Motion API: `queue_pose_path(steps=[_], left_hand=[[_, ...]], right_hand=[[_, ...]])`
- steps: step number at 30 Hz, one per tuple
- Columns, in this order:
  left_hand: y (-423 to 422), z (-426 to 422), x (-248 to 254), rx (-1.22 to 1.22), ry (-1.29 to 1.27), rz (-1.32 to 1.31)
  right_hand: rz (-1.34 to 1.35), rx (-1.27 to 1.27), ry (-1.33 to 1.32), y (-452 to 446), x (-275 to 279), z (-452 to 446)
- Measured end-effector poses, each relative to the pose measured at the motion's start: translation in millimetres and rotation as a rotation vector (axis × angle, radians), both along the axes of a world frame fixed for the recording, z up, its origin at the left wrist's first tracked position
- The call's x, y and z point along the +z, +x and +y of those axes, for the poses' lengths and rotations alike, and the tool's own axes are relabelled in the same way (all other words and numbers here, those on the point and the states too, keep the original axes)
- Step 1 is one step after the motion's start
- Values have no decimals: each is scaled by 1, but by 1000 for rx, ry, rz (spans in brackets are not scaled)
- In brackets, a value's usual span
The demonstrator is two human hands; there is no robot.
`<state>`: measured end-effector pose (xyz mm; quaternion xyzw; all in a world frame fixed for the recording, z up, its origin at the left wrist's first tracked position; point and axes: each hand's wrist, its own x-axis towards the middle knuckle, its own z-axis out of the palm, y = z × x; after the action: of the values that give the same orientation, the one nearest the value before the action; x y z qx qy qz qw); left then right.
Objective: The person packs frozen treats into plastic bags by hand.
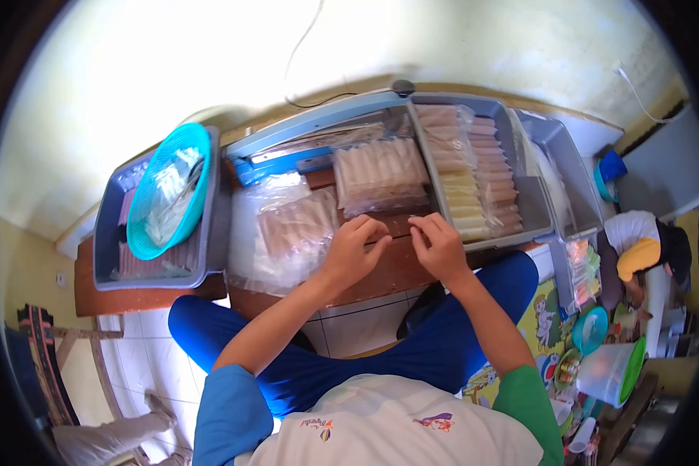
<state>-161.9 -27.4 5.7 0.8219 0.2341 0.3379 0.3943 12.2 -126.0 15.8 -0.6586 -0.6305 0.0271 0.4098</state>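
My left hand is over the front of the brown wooden table, its thumb and fingers curled towards each other. Facing it, a short gap away, my right hand has its fingertips pinched together. Anything between the fingers is too small to make out. Just beyond my hands lies a stack of clear plastic packs filled with pale pinkish-brown sticks. Left of it, another such pack rests by my left forearm on loose clear plastic bags.
A grey crate of pinkish and yellow packs stands right, another grey crate beyond it. At left, a turquoise basket sits on a grey-blue crate. A blue sealer-like bar lies behind. Another person is at far right.
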Motion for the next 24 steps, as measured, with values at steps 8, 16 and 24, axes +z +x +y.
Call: queue_pose_path(steps=[8,16,24], left_hand=[[114,-13,23,-156,121,-186],[223,-18,6,-353,150,63],[284,1,-25,-411,289,211]], right_hand=[[-99,-86,82,87,8,-26],[47,-440,-440,221,-10,-46],[-40,-472,-696,245,-27,-37]])
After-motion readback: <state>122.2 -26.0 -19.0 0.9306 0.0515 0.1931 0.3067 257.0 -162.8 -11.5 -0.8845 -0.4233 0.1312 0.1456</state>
